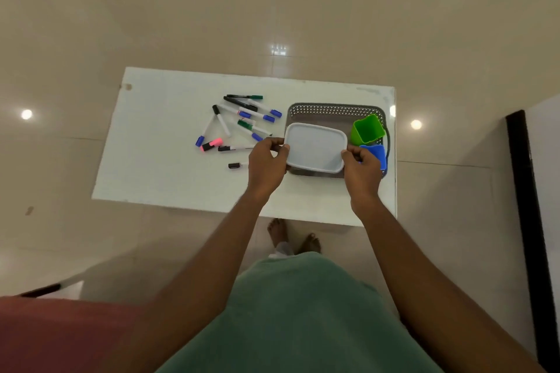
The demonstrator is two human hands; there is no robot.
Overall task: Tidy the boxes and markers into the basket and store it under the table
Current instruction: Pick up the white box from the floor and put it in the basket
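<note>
A white lidded box (315, 147) hovers over the left half of the grey perforated basket (333, 109) on the white table (169, 166). My left hand (266, 163) grips the box's left edge and my right hand (362, 169) grips its right edge. Inside the basket's right side stand a green box (367, 129) and a blue box (377, 154), the blue one partly hidden by my right hand. Several markers (242, 118) with blue, green, black and pink caps lie scattered on the table left of the basket.
The table's front edge is close to my bare feet (294, 236). A dark red surface (60, 336) lies at the lower left, and a black-edged panel (527, 206) stands to the right. Glossy beige floor tiles surround the table.
</note>
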